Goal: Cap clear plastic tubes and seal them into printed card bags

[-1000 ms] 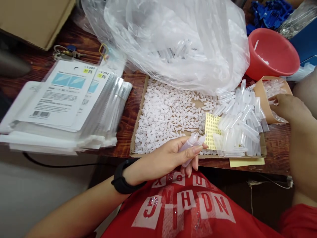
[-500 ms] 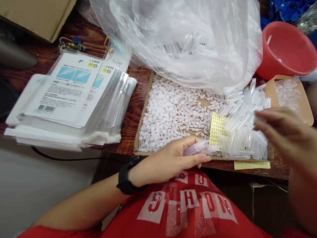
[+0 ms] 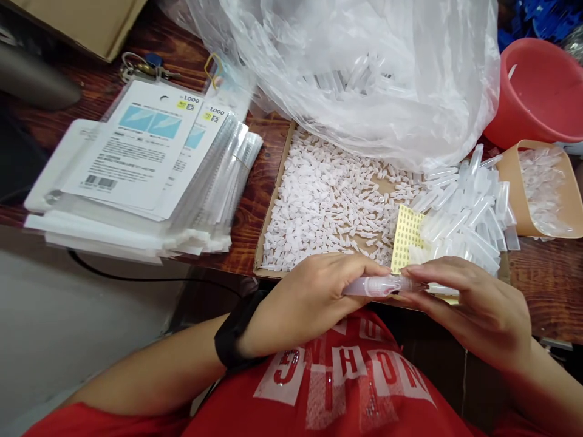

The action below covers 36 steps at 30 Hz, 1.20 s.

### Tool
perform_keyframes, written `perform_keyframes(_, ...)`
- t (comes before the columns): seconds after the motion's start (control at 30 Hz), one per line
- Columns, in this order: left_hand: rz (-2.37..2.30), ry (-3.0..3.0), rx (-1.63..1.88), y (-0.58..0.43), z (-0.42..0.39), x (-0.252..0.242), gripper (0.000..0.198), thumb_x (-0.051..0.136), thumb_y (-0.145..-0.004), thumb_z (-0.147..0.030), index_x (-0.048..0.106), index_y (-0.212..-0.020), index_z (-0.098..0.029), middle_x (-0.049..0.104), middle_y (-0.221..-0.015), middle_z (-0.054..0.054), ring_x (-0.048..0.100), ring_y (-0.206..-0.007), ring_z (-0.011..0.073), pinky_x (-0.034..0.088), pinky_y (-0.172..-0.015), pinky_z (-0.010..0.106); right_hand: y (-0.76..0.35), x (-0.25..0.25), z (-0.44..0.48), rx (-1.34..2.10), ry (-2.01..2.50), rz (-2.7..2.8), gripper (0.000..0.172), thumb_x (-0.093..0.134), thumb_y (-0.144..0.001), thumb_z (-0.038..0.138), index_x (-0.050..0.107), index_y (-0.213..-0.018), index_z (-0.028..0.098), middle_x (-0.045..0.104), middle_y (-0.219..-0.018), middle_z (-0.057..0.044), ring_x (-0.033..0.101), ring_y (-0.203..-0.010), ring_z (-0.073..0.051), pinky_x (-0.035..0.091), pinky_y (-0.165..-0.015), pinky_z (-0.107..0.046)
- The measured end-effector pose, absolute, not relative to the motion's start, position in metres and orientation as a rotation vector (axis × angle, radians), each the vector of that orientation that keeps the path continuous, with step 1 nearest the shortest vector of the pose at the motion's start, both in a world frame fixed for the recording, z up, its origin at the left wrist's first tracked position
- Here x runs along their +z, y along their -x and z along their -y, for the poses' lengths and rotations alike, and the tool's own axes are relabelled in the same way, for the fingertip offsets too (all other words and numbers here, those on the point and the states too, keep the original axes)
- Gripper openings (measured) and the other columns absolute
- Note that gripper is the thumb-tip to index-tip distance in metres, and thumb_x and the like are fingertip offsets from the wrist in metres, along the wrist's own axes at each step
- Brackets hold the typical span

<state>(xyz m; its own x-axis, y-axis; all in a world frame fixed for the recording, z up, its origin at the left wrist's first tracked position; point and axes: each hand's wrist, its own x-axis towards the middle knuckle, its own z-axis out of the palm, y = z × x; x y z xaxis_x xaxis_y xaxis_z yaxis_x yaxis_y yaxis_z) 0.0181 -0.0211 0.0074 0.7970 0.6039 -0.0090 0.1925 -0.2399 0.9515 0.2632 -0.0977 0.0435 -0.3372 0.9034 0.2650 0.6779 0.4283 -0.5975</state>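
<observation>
My left hand (image 3: pixel 314 294) is closed around a small translucent plastic tube (image 3: pixel 364 286), held level in front of my red shirt. At the tube's right end, my right hand (image 3: pixel 483 306) pinches a small clear cap-like piece (image 3: pixel 407 283), partly hidden by the fingertips. The two pieces meet end to end; whether they are joined I cannot tell. Just beyond my hands lies a shallow cardboard tray (image 3: pixel 271 224) with many small white nozzle-like tips (image 3: pixel 319 200). A yellow sticker sheet (image 3: pixel 405 237) and a pile of clear tubes (image 3: pixel 469 212) lie at its right side.
A large clear plastic bag (image 3: pixel 410 91) with tubes inside covers the tray's back edge. On the right stand a red bowl (image 3: pixel 514 103) and a tan container (image 3: pixel 512 188) of small clear pieces. Printed cards (image 3: pixel 141 145), plastic sleeves (image 3: pixel 228 194) and keys (image 3: pixel 155 67) are on the left.
My right hand has come in leftward and down from above the tube pile to the tube's end. My left hand keeps its hold. The view has shifted slightly.
</observation>
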Motion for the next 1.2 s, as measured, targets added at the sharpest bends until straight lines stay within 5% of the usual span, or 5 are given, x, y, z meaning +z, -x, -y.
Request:
perform_keyframes(0.37,-0.695,-1.592,0.120,-0.015,0.012,0.015,0.030,0.077,-0.097,-0.048,0.081,-0.108,-0.021,0.085,-0.100,-0.002,0.079,-0.087,0.0177,0.053,-0.071,0.023,-0.271,0.033,0.113,0.616,1.158,2.167,0.056,0.066,-0.096,0.002,0.063,-0.145,0.029,0.079,-0.127,-0.004,0.079,-0.113,-0.021,0.070,-0.091,-0.033)
perform_keyframes(0.57,-0.544,-2.041,0.563,-0.013,0.024,0.001,0.025,0.059,-0.108,-0.020,0.071,-0.129,-0.014,0.083,-0.121,0.007,0.078,-0.107,0.0209,0.055,-0.097,0.030,-0.258,0.026,0.106,0.551,1.480,1.952,0.012,0.068,-0.105,0.030,0.068,-0.117,0.026,0.081,-0.092,-0.001,0.080,-0.073,-0.015,0.066,-0.064,-0.022)
perform_keyframes(0.77,-0.519,-2.062,0.571,-0.011,0.024,0.003,0.021,0.064,-0.107,-0.021,0.068,-0.127,-0.017,0.083,-0.119,0.003,0.079,-0.106,0.0162,0.056,-0.097,0.025,-0.261,0.029,0.103,0.566,1.316,2.122,0.027,0.068,-0.104,0.025,0.064,-0.130,0.025,0.082,-0.106,-0.005,0.081,-0.094,-0.017,0.066,-0.082,-0.026)
perform_keyframes(0.93,-0.443,-2.182,0.703,-0.014,0.025,0.001,0.025,0.060,-0.103,-0.010,0.065,-0.128,-0.014,0.084,-0.120,0.007,0.080,-0.103,0.0203,0.059,-0.094,0.031,-0.264,0.028,0.100,0.281,1.289,2.337,0.018,0.057,-0.109,0.036,0.068,-0.108,0.021,0.077,-0.081,-0.003,0.073,-0.069,-0.017,0.058,-0.066,-0.029)
perform_keyframes(1.2,-0.424,-2.210,0.711,-0.011,0.027,0.001,0.024,0.061,-0.103,-0.009,0.066,-0.126,-0.011,0.084,-0.117,0.008,0.081,-0.101,0.0200,0.060,-0.093,0.030,-0.267,0.024,0.099,0.293,1.241,2.462,0.022,0.050,-0.111,0.039,0.061,-0.104,0.020,0.072,-0.081,-0.006,0.068,-0.073,-0.020,0.054,-0.067,-0.033)
